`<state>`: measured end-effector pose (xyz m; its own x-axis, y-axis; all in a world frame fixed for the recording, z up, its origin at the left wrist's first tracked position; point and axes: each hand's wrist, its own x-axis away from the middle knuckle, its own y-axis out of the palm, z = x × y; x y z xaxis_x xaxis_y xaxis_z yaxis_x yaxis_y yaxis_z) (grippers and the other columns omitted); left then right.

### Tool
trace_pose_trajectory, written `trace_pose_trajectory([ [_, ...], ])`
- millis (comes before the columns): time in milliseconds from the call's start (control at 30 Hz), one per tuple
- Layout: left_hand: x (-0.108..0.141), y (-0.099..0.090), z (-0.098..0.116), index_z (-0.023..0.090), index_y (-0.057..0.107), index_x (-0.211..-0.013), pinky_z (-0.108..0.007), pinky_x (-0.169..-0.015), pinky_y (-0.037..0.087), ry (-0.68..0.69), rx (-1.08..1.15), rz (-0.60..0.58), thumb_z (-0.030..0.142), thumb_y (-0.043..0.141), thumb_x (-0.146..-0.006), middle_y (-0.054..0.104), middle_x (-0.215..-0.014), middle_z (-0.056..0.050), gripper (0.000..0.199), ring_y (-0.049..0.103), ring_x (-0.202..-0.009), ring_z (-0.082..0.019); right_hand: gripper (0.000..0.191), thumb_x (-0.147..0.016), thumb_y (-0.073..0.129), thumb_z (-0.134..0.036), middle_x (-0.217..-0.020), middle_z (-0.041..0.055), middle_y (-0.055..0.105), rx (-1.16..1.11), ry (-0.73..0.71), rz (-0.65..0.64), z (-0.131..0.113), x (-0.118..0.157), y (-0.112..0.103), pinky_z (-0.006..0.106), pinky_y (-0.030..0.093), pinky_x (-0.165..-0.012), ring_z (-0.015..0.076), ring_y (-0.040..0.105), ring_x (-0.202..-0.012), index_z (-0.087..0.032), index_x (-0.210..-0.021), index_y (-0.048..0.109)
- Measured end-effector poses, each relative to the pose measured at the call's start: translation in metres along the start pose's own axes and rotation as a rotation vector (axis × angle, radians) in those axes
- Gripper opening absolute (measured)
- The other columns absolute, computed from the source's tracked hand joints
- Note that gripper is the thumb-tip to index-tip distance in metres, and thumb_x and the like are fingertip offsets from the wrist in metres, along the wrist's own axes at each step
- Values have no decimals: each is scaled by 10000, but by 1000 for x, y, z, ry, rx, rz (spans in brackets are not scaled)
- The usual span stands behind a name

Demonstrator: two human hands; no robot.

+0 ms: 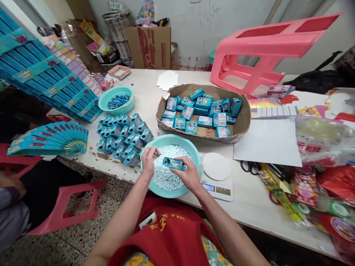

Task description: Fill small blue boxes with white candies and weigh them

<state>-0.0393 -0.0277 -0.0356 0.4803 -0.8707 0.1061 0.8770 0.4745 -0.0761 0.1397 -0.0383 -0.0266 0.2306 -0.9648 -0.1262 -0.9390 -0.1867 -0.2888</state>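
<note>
A small blue box [172, 163] is gripped in my right hand [189, 173], above a mint-green basin [198, 157] of small pale blue candies [168, 177]. Over the left part of the same basin is my left hand [149, 160], its fingers pinched together; what they hold, if anything, is too small to make out. Just right of the basin stands a white scale [216, 168] with a lit display. Many small blue boxes [124, 138] stand in rows to the left, and a cardboard tray [235, 138] behind the basin holds more boxes.
A smaller basin [128, 107] with shiny blue pieces sits back left, near stacked blue cartons [47, 70]. A pink stool [249, 44] lies at the back right. Scissors [249, 167], paper [269, 142] and plastic packets lie right. A person sits on the left.
</note>
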Motion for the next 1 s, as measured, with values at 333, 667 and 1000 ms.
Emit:
trace_pose_trajectory([
  [333, 50, 19, -68, 194, 525, -1165, -502, -840, 392, -23, -1201, -423, 567, 569, -719, 468, -1237, -194, 584, 432, -1125, -404, 346, -725, 710, -389, -967, 48, 635, 42, 130, 178, 31, 16, -15, 377, 469, -842, 224, 594, -922, -204, -1005, 627],
  [667, 28, 16, -66, 206, 547, -812, -219, -454, 368, -304, -322, -348, 322, 617, -685, 490, -585, 25, 186, 502, -503, -136, 329, -735, 709, -378, -969, 45, 630, 86, 82, 224, 14, 14, -17, 359, 468, -847, 215, 595, -929, -216, -1008, 619],
  [1000, 23, 38, 24, 200, 499, -869, -171, -413, 340, -232, 428, -163, 304, 692, -672, 523, -597, 60, 295, 470, -439, -73, 285, -738, 689, -293, -958, 60, 637, 256, 35, 62, 16, 13, 4, 368, 476, -814, 237, 602, -919, -213, -1004, 624],
])
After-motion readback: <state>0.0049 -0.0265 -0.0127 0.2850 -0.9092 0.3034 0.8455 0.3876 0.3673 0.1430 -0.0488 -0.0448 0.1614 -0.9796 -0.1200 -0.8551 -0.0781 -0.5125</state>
